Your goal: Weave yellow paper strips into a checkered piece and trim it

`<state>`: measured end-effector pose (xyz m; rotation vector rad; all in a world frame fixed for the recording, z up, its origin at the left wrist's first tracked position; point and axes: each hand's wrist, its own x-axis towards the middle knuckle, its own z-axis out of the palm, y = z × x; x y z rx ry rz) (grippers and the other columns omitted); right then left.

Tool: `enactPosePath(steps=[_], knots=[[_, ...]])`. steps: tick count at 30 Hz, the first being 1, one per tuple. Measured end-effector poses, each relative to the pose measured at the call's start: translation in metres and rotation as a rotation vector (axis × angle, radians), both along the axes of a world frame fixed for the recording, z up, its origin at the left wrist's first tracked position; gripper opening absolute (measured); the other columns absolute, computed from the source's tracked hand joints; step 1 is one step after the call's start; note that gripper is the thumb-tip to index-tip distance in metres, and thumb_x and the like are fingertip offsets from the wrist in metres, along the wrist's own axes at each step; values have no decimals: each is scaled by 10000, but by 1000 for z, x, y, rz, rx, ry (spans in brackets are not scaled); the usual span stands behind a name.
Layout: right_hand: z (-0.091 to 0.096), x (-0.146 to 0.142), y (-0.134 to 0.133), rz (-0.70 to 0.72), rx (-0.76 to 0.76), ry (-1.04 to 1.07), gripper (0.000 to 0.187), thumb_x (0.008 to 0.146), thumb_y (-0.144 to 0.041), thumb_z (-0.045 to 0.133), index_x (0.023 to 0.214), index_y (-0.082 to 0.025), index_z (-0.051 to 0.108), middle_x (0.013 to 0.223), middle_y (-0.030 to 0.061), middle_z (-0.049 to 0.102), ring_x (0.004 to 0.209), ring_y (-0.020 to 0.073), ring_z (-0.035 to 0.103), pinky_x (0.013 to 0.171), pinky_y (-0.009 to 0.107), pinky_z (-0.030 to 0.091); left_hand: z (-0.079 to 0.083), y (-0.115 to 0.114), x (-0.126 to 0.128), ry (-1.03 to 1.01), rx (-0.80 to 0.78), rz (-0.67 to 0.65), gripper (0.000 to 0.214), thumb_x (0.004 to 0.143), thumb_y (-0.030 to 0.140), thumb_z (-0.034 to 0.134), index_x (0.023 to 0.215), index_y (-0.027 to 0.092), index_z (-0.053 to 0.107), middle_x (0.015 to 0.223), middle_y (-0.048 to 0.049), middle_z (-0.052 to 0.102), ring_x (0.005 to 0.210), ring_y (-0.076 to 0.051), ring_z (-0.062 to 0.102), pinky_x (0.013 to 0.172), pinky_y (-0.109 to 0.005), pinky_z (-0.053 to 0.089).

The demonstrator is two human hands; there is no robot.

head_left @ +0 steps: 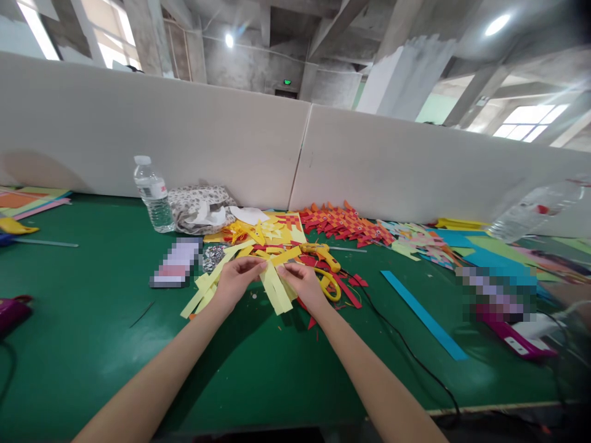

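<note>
Pale yellow paper strips [277, 293] cross one another between my two hands, held above the green table. My left hand [239, 278] pinches them from the left, thumb and fingers together. From the right, my right hand [302, 282] grips the same strips near their crossing. More loose yellow strips [203, 292] lie beside and behind my left hand. A yellow glue gun [323, 253] rests just beyond my right hand, with yellow-handled scissors [330, 286] and red paper scraps [348, 289] close by.
Several red-orange folded paper fish [341, 221] are piled at the back by a white partition [392, 166]. A water bottle [154, 197] and a phone [178, 263] stand and lie left. A blue strip [422, 314] and a black cord [406, 344] lie right.
</note>
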<state>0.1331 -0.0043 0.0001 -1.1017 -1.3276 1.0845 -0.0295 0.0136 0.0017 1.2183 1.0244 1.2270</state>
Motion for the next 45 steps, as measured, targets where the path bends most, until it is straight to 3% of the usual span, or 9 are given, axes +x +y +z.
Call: enactPosePath(steps=[10,15,18,23,28,33,39,42,45], knots=[[-3,0,1,-63,-18,44,381,565,-418,730,819,-138,679,794,71,695,716,220,644,658,330,507,-2,-2,3,104,141,-26,263,611,406,694,745,180,694,680,-31,671,573,-138,575,570,-244,492],[-1,-3,-2,54,-23,68,375,565,-393,733,841,-144,689,806,65,702,765,234,647,714,367,504,-3,-3,3,141,188,-9,237,619,389,693,738,185,687,721,-31,679,637,-150,598,625,-241,484],[-2,0,-1,-37,23,-37,322,587,-398,719,797,-155,699,771,60,700,739,236,646,692,367,506,-1,-5,4,102,220,-26,245,646,382,673,783,179,671,807,-45,672,736,-162,608,673,-244,486],[3,12,-5,-322,474,-419,158,707,-338,646,786,-216,708,783,46,696,750,209,615,730,354,482,5,-3,3,-67,107,45,331,642,429,661,854,188,585,919,-41,626,790,-155,600,588,-225,492],[8,19,-11,-204,856,-829,203,817,-212,523,930,-253,687,884,21,700,858,190,581,823,352,440,4,1,-1,-226,-409,-337,341,705,489,578,793,161,555,669,-43,646,561,-135,617,486,-225,491],[7,15,-13,-116,972,-1008,217,832,-180,502,943,-251,675,909,8,695,892,178,574,899,360,395,2,0,-2,-202,-464,-420,286,621,282,721,829,168,562,627,-24,647,595,-136,643,523,-194,503],[9,9,-12,-171,819,-710,147,787,-228,568,856,-235,698,816,29,703,806,185,589,782,346,460,2,0,0,-218,-276,-232,370,668,419,651,943,188,561,804,-37,628,674,-135,630,573,-229,510],[7,5,-7,-325,487,-334,128,692,-313,664,749,-207,708,766,47,696,745,208,610,719,358,483,9,-4,2,-183,-6,-33,399,663,396,657,999,204,561,1041,-64,586,885,-172,598,687,-250,500],[5,4,0,-335,77,124,255,571,-373,738,721,-169,702,721,53,695,667,226,635,649,365,506,12,-4,0,-188,83,60,365,702,405,612,1001,204,556,1094,-69,571,986,-193,556,740,-255,476]])
